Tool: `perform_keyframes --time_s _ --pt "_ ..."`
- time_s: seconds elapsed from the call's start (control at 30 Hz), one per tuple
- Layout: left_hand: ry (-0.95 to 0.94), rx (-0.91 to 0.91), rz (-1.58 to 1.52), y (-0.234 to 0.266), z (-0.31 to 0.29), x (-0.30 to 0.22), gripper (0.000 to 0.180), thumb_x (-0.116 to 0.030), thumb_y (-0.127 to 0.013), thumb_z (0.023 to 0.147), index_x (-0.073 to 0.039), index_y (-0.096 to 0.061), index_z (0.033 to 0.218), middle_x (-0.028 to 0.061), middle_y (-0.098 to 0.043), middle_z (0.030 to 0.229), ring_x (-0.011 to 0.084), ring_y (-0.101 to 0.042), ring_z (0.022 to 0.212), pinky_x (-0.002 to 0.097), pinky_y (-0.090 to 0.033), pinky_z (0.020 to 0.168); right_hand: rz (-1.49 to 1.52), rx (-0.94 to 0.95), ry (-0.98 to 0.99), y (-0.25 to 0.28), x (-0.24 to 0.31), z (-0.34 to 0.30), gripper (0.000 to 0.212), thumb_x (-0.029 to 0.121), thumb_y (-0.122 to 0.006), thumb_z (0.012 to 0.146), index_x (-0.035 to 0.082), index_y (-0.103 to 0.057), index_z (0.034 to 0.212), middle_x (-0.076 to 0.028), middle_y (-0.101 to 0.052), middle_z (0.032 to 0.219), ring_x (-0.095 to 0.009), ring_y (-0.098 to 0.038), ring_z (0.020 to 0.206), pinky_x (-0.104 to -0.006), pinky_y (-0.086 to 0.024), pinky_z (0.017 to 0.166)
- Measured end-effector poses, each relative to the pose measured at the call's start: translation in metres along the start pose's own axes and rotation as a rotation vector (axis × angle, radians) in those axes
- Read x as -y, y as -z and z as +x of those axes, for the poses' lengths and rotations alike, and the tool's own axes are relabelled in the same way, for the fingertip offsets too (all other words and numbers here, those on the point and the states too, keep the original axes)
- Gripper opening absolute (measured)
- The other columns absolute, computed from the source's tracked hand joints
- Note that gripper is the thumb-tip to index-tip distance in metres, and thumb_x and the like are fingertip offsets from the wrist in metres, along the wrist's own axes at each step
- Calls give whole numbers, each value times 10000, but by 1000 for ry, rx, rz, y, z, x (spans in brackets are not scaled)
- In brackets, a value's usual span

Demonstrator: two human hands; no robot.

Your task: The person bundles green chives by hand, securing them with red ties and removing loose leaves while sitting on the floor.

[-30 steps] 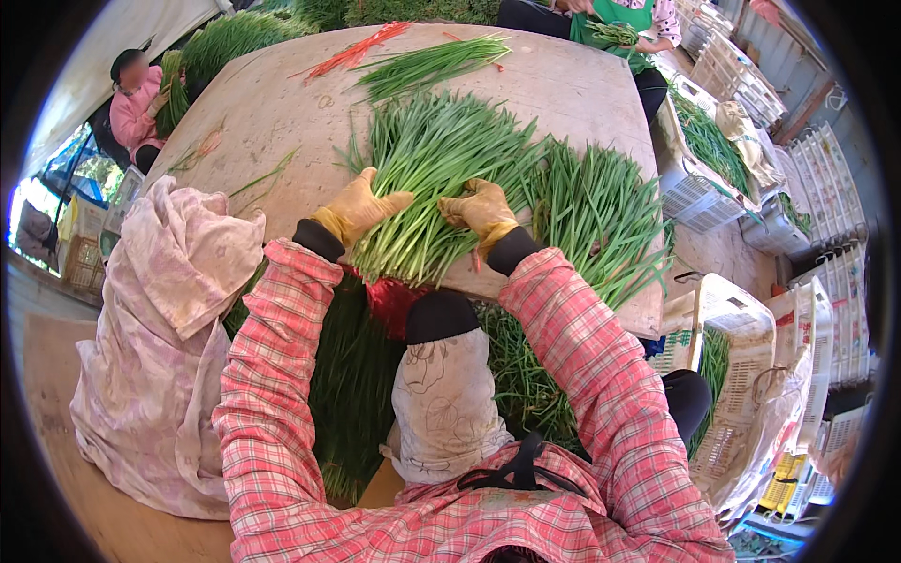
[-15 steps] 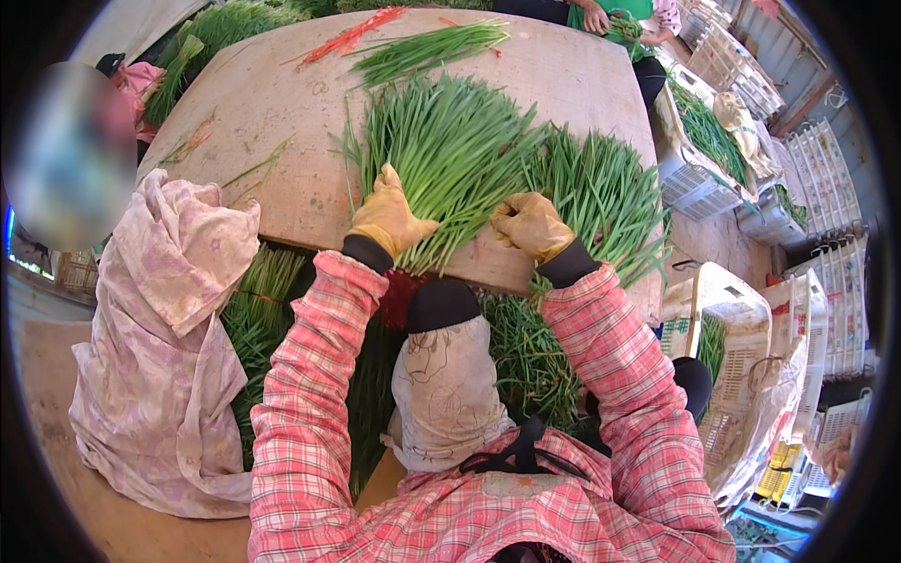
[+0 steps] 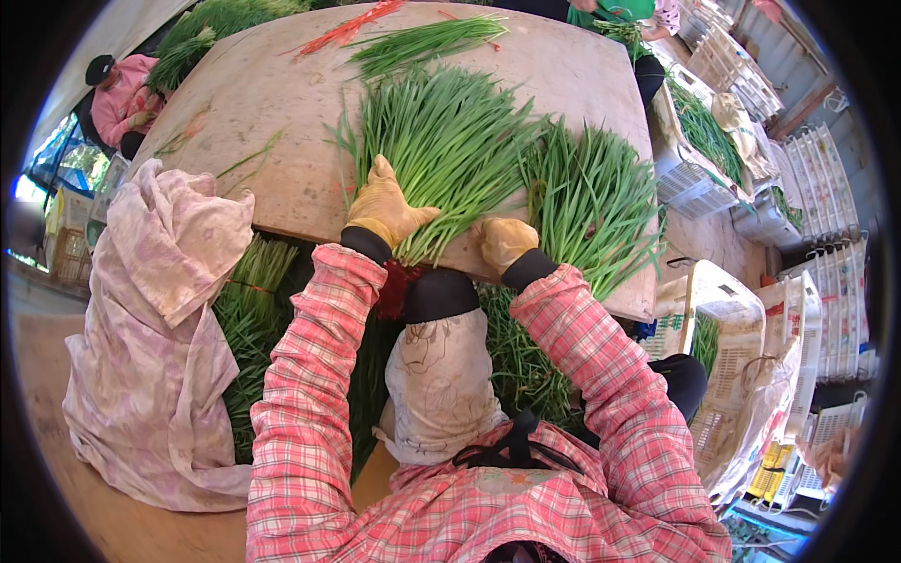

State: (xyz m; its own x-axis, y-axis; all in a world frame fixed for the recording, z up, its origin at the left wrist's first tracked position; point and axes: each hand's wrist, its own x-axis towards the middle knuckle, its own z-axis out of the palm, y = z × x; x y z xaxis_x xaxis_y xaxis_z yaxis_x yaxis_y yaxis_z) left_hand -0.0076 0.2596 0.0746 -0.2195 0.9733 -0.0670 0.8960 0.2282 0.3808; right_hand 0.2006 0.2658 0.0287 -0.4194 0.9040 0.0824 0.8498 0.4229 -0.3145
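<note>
A large fanned bunch of garlic chives (image 3: 441,131) lies on the wooden table in front of me, its pale stem ends towards me. My left hand (image 3: 387,205), in a yellowish glove, cups the lower left of this bunch, the stems running between thumb and forefinger. At the table's near edge, just right of those stem ends, my right hand (image 3: 509,244) is closed, also gloved. Its fingertips are turned away, so what it may hold is hidden. Beside it lies a second pile of garlic chives (image 3: 593,202).
Across the tabletop (image 3: 282,113) lie red ties (image 3: 349,28) and a smaller chive bunch (image 3: 422,45). A draped cloth (image 3: 160,347) stands at left. White crates (image 3: 727,328) line the right. One person (image 3: 127,94) sits far left; another person's hand (image 3: 584,5) shows at the far right.
My right hand has moved left and slightly down, closer to my left hand, and has turned so its back faces up. The left hand stays on the bunch.
</note>
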Motion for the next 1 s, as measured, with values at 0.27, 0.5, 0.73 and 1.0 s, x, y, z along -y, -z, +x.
perform_keyframes --time_s 0.27,0.5,0.73,1.0 --pt "64 -11 209 -3 -19 -30 1290 -446 -826 564 3 13 1435 198 -210 1479 374 -352 1286 411 -387 1007 191 -2 1 22 -5 7 189 215 -594 746 58 -692 781 -171 -646 722 -340 -634 704 -414 -503 632" --pt "-18 -52 156 -5 -16 -17 1219 -399 -805 613 -13 0 1443 162 -262 1465 358 -423 1233 395 -434 956 994 121 -84 13 -18 27 157 141 -633 835 -5 -649 891 -57 -613 680 -131 -554 600 -289 -465 581" --pt "22 47 -87 7 -6 -5 1274 -397 -824 560 7 6 1439 220 -357 1402 350 -477 1185 386 -414 974 1188 164 -38 21 10 39 95 80 -598 884 -6 -558 884 -72 -627 840 -130 -577 772 -265 -478 710" --pt "105 135 83 14 -2 -7 1290 -457 -817 561 8 2 1442 225 -251 1459 338 -358 1296 414 -339 1042 1414 157 33 7 23 46 255 -70 -540 850 16 -511 1088 -46 -583 829 -125 -552 744 -255 -455 672"
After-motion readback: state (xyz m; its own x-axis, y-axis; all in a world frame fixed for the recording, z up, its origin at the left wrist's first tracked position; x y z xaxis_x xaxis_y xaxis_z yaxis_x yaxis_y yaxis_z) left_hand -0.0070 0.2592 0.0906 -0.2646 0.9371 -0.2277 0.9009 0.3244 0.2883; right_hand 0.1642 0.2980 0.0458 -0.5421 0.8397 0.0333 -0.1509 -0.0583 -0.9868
